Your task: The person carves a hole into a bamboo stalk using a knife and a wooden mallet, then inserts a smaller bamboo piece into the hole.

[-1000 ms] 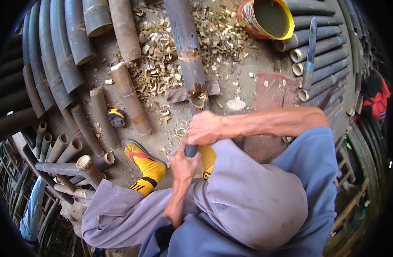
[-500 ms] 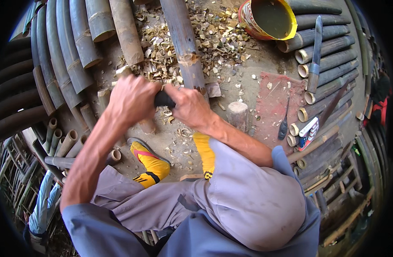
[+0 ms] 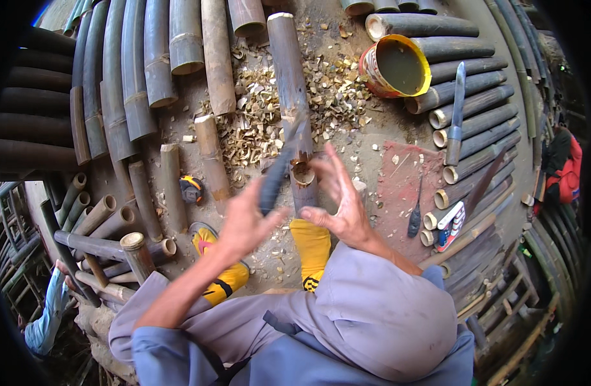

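Observation:
My left hand is closed around a tool with a thick black handle, its thin greyish shaft smeared by motion and pointing away to the right. Behind the shaft lies a long dark bamboo pole, with a cut opening near its close end. My right hand is empty, fingers spread and thumb apart, just right of that opening. The pole's near end reaches my yellow-socked right foot. My left foot wears a yellow sock and a sandal.
Bamboo chips cover the ground around the pole. A yellow-rimmed bucket of murky water stands far right. Sheathed-looking blade, red cloth, screwdriver-like tool and stacked bamboo lie right. A tape measure lies left.
Both hands were together at the black handle; my right hand has let go and opened to the right. My left hand now holds the tool alone. The view has shifted, uncovering the tape measure.

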Motion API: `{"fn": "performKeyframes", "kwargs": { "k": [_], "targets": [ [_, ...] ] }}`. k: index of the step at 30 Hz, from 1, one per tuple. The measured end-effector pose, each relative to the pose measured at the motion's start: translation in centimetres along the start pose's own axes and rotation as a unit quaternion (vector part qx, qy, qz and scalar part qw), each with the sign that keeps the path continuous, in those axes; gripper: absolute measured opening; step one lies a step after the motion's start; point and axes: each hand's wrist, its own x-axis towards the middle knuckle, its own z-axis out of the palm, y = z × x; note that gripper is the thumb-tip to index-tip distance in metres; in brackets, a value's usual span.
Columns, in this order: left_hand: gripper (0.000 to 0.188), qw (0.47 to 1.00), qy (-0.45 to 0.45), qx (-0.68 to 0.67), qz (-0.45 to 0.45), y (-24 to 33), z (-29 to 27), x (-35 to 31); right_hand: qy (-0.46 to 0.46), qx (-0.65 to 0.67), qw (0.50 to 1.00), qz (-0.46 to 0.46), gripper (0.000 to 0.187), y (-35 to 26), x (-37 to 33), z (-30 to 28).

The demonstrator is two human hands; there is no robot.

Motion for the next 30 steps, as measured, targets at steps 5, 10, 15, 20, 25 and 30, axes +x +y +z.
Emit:
{"fn": "performKeyframes", "kwargs": {
  "k": [5,10,15,20,25,30],
  "targets": [
    [0.082,0.975,-0.033,-0.023,0.219,0.8,7.7,-1.9,0.06,0.126,0.977,0.158,0.037,1.8,2.3,-5.3],
    [0.06,0.974,-0.142,-0.173,-0.028,-2.4,10.0,-1.4,0.185,-0.177,0.949,0.184,0.042,4.4,10.5,-16.2],
    [0.072,0.912,-0.205,-0.347,-0.079,-3.0,9.8,-0.3,0.253,-0.171,0.952,-0.023,0.038,5.2,5.0,-12.2],
    [0.083,0.863,-0.26,-0.404,-0.158,-0.7,8.6,2.2,0.013,-0.204,0.975,0.089,0.043,4.8,-7.1,-5.4],
    [0.042,0.914,-0.167,-0.278,-0.243,-1.0,11.4,6.3,-0.008,-0.256,0.957,0.135,0.046,7.3,-9.2,-3.1],
    [0.026,0.901,-0.102,-0.368,-0.204,-1.1,12.8,7.1,-0.135,-0.421,0.881,0.168,0.04,3.3,-3.3,-6.6]
  ]
}}
